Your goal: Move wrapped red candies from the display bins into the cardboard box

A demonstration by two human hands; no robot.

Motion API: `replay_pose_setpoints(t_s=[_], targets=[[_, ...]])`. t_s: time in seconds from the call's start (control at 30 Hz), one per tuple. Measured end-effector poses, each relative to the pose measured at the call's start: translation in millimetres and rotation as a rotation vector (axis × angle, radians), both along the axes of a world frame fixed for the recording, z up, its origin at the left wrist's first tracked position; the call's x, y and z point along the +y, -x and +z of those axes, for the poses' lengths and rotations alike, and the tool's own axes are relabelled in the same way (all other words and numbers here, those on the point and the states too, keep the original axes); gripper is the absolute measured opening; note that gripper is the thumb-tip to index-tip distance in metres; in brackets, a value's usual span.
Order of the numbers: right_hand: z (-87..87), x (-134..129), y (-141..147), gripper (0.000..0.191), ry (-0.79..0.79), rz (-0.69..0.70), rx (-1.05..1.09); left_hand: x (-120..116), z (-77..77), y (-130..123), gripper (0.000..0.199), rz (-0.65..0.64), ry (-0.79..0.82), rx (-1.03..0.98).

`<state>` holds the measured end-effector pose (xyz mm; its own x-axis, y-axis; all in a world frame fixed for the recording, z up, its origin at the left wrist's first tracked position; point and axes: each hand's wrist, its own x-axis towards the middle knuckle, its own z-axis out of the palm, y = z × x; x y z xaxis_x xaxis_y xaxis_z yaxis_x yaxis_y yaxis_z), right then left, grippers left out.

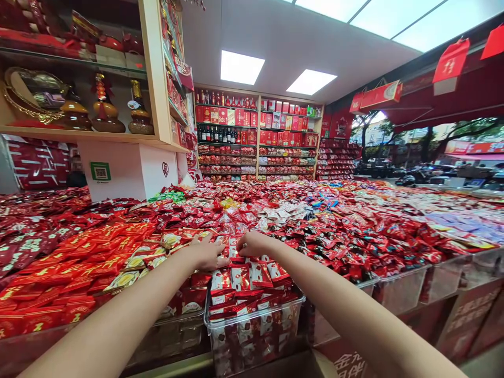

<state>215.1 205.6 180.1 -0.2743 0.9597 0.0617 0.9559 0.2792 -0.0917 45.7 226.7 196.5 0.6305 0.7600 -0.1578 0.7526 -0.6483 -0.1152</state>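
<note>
A clear plastic bin in front of me is heaped with red-and-white wrapped candy packets, laid in rows on top. Both my hands are at the back of this heap, close together. My left hand touches the packets from the left, thumb and fingers apart. Opposite it, my right hand has its fingers curled down among the packets; whatever is in them is hidden. A small white-and-red packet lies in the gap between the hands.
Orange-red packets and gold-and-white packets lie to the left. Dark red packets fill bins on the right. A display cabinet overhangs the left side. Stocked shelves line the back. An open cardboard box sits below the bin.
</note>
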Motion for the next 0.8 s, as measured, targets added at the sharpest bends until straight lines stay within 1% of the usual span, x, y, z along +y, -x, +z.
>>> replay_pose_setpoints(t_s=[0.2, 0.3, 0.4, 0.5, 0.67, 0.8], targets=[[-0.9, -1.2, -0.3, 0.027, 0.023, 0.02, 0.002, -9.3, 4.3, -2.8, 0.05, 0.026, 0.008, 0.017], [1.2, -2.4, 0.1, 0.027, 0.022, 0.017, 0.0, -9.3, 4.6, -4.1, 0.049, 0.035, 0.015, 0.023], [2.1, -4.4, 2.5, 0.031, 0.045, 0.041, -0.006, -8.8, 4.8, -4.4, 0.049, 0.048, 0.022, 0.027], [1.9, -6.4, 6.1, 0.031, 0.059, 0.055, -0.028, -8.2, 4.9, -4.0, 0.048, 0.056, 0.024, 0.028], [3.9, -6.0, 6.7, 0.042, 0.068, 0.047, -0.043, -6.5, 1.4, -5.3, 0.048, 0.054, 0.021, 0.016], [6.5, -4.7, 1.9, 0.038, 0.028, 0.003, -0.029, -5.8, -3.9, -6.8, 0.049, 0.03, 0.021, -0.008]])
